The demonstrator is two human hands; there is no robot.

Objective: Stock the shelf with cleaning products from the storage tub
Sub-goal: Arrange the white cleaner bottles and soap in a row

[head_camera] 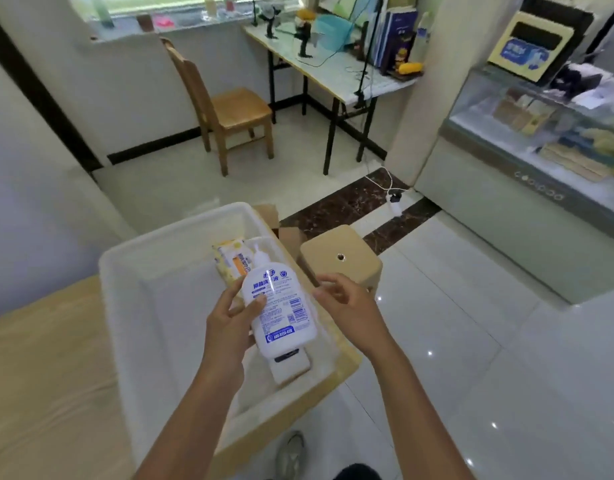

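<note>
My left hand [229, 323] grips a white pump bottle [283, 313] with blue print, holding it tilted above the translucent white storage tub [125, 306]. Just right of the bottle hovers my right hand [343, 299], fingers loosely curled and holding nothing, apart from the bottle. Inside the tub lie a yellow and orange pack of wipes [231, 261] near the far wall and a white flat item [291, 368] under the bottle. The tub stands on a light wooden table [39, 375].
A beige plastic stool [340, 258] stands right of the tub, with cardboard [267, 216] behind it. Farther off are a wooden chair [226, 109], a folding desk [333, 74] with clutter, a glass display counter [523, 150] at right, and cables on the floor [392, 192].
</note>
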